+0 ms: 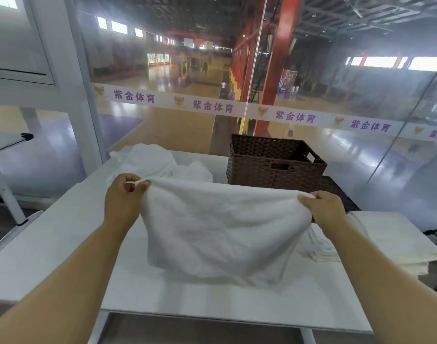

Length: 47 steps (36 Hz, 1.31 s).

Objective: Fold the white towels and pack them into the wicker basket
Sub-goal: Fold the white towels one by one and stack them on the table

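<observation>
Barely begun: left hand [124, 194] and right hand [326, 207] each pinch a white towel [219, 232] corner before the seemingly empty wicker basket [274, 167].

Basket [274, 167] behind towel [219, 227]; towel pile [158, 160] left of basket.

The towel [219, 232] is soft, matt white cloth with a slightly fuzzy nap. The basket [274, 167] is dark brown woven wicker, rough and faintly shiny. The bench [63, 244] is smooth, matt white.
</observation>
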Tool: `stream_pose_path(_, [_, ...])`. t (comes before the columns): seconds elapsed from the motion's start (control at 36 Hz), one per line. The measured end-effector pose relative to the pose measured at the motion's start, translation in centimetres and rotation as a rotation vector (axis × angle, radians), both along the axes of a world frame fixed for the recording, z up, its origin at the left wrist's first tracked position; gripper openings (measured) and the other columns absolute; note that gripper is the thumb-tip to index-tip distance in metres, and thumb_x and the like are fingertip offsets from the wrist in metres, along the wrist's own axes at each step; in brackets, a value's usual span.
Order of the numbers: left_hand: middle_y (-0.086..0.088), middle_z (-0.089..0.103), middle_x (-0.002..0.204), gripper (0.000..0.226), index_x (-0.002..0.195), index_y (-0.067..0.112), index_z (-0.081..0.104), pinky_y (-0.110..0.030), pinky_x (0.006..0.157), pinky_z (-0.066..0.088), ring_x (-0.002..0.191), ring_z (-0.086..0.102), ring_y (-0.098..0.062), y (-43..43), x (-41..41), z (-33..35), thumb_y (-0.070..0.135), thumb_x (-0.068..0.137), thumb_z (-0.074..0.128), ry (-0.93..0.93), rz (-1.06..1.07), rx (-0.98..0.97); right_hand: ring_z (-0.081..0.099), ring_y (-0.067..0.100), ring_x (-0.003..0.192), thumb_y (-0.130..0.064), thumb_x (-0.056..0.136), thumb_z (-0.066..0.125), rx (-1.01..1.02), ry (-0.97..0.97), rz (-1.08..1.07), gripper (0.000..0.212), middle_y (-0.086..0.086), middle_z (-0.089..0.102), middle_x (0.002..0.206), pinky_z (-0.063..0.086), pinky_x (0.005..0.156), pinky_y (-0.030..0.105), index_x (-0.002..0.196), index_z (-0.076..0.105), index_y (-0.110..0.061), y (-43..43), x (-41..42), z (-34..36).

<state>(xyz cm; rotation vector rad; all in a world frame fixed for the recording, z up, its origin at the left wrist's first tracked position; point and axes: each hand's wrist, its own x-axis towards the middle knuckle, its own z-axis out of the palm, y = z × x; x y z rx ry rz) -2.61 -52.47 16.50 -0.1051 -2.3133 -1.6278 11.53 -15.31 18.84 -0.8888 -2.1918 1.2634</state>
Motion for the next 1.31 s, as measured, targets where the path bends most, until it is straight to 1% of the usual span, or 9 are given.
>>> stream_pose_path(0.22, [0.003, 0.059, 0.087, 0.011, 0.089, 0.015, 0.057, -0.025, 0.077, 0.035, 0.085, 0.052, -0.016, 0.6, -1.0, -2.2, 0.022, 0.086, 0.065, -0.056, 0.050, -0.012, 0.048, 0.019, 0.067, -0.023, 0.087, 0.066, 0.104, -0.013, -0.005, 0.020, 0.003, 0.054, 0.073, 0.038, 0.058, 0.029, 0.078, 0.059, -0.006, -0.3, -1.0, -2.4])
stream_pose_path(0.42, [0.000, 0.059, 0.084, 0.009, 0.086, 0.018, 0.059, -0.028, 0.073, 0.038, 0.085, 0.054, -0.023, 0.2, -3.5, -7.5, 0.021, 0.083, 0.067, -0.244, 0.044, -0.101, 0.054, 0.022, 0.085, -0.032, 0.085, 0.068, 0.218, -0.256, 0.057, 0.017, 0.000, 0.058, 0.084, 0.037, 0.075, 0.028, 0.086, 0.056, -0.019, -0.1, -2.9, -7.3])
stream_pose_path(0.56, [-0.005, 0.063, 0.078, 0.014, 0.076, 0.022, 0.055, -0.026, 0.059, 0.042, 0.072, 0.063, -0.026, 0.5, -4.8, -11.6, 0.020, 0.084, 0.068, -0.359, -0.009, -0.136, 0.062, 0.022, 0.062, -0.027, 0.081, 0.074, 0.077, -0.304, 0.019, 0.017, 0.003, 0.066, 0.063, 0.050, 0.064, 0.032, 0.073, 0.063, -0.017, 0.0, -4.9, -11.2])
stream_pose_path(0.69, [-0.010, 0.068, 0.082, 0.011, 0.082, 0.013, 0.059, -0.042, 0.077, 0.057, 0.072, 0.068, -0.024, 1.2, -7.5, -14.0, 0.016, 0.084, 0.069, -0.504, -0.022, -0.027, 0.063, 0.021, 0.058, -0.023, 0.079, 0.074, 0.003, -0.313, -0.053, 0.016, 0.004, 0.067, 0.059, 0.054, 0.067, 0.034, 0.068, 0.067, -0.014, 0.6, -7.9, -13.6])
stream_pose_path(0.81, [-0.016, 0.069, 0.088, 0.013, 0.094, 0.003, 0.063, -0.038, 0.082, 0.056, 0.071, 0.068, -0.019, 2.4, -10.8, -14.4, 0.012, 0.085, 0.068, -0.531, -0.036, 0.029, 0.066, 0.022, 0.069, -0.025, 0.080, 0.073, -0.040, -0.321, -0.097, 0.015, 0.003, 0.069, 0.066, 0.052, 0.070, 0.032, 0.069, 0.066, -0.019, 1.8, -10.8, -14.2])
stream_pose_path(0.92, [-0.018, 0.065, 0.110, 0.022, 0.104, 0.009, 0.060, -0.045, 0.096, 0.049, 0.098, 0.065, -0.028, 3.7, -14.7, -14.5, 0.011, 0.084, 0.066, -0.551, -0.107, 0.082, 0.065, 0.024, 0.086, -0.028, 0.083, 0.071, -0.011, -0.355, -0.110, 0.026, 0.007, 0.072, 0.094, 0.051, 0.078, 0.031, 0.102, 0.070, -0.010, 3.1, -14.1, -14.7])
stream_pose_path(1.03, [0.010, 0.046, 0.128, 0.051, 0.137, 0.022, 0.044, -0.031, 0.102, 0.037, 0.115, 0.049, -0.011, 5.5, -17.4, -14.9, 0.020, 0.090, 0.064, -0.553, -0.188, -0.058, 0.054, 0.024, 0.120, -0.021, 0.087, 0.069, -0.035, -0.384, -0.066, 0.051, 0.006, 0.056, 0.133, 0.038, 0.101, 0.030, 0.133, 0.052, -0.008, 3.3, -16.8, -14.7])
stream_pose_path(1.19, [0.002, 0.062, 0.117, 0.023, 0.111, 0.018, 0.065, -0.023, 0.084, 0.039, 0.105, 0.057, -0.016, 7.3, -18.1, -18.0, 0.025, 0.089, 0.064, -0.625, -0.357, -0.366, 0.056, 0.022, 0.117, -0.023, 0.085, 0.069, -0.067, -0.507, 0.043, 0.041, 0.004, 0.061, 0.127, 0.042, 0.095, 0.028, 0.123, 0.062, -0.011, 2.9, -17.9, -18.0])
stream_pose_path(1.31, [0.002, 0.061, 0.123, 0.026, 0.112, 0.018, 0.065, -0.020, 0.085, 0.037, 0.113, 0.056, -0.017, 8.4, -16.6, -20.7, 0.030, 0.090, 0.061, -0.656, -0.550, -0.570, 0.056, 0.019, 0.117, -0.029, 0.089, 0.065, 0.026, -0.746, 0.274, 0.041, 0.002, 0.059, 0.130, 0.040, 0.090, 0.024, 0.127, 0.060, -0.014, 1.4, -17.3, -20.5])
